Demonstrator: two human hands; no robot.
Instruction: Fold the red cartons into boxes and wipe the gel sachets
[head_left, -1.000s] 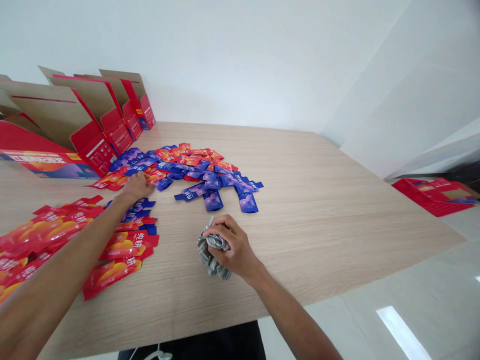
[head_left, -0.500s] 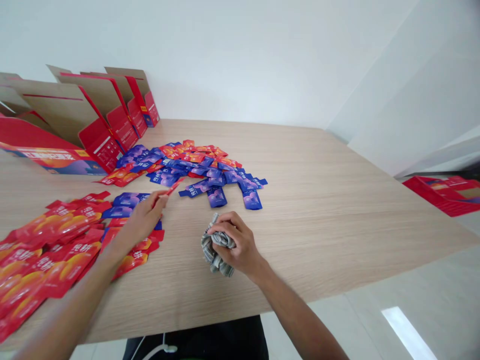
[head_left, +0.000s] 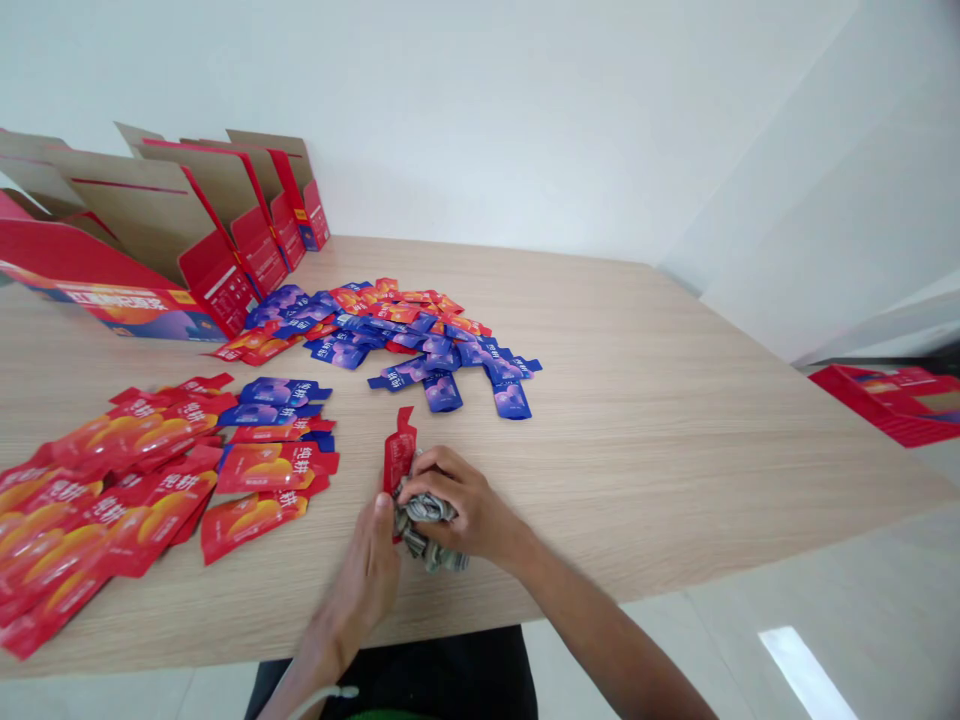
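Near the front edge of the worktop [head_left: 637,450], the right hand [head_left: 472,507] clutched a striped cloth [head_left: 429,509] against a red pouch [head_left: 400,452]; the left hand [head_left: 371,565] touched the pouch, its grip unclear. Probably light, pliable and slippery, it suited an edge hold.

We've got cartons [head_left: 217,285] on the left of our worktop [head_left: 675,430], toward the back edge, with a sachet heap [head_left: 442,360] running right from beside them. Nearer the front edge, left side: a pouch pile [head_left: 131,505], then a sachet column [head_left: 274,465] just right. Cloth's [head_left: 429,508] in our right hand [head_left: 472,505], one more sachet [head_left: 398,455] between that and our left hand [head_left: 375,560]. Another carton [head_left: 885,400] is past the right edge.
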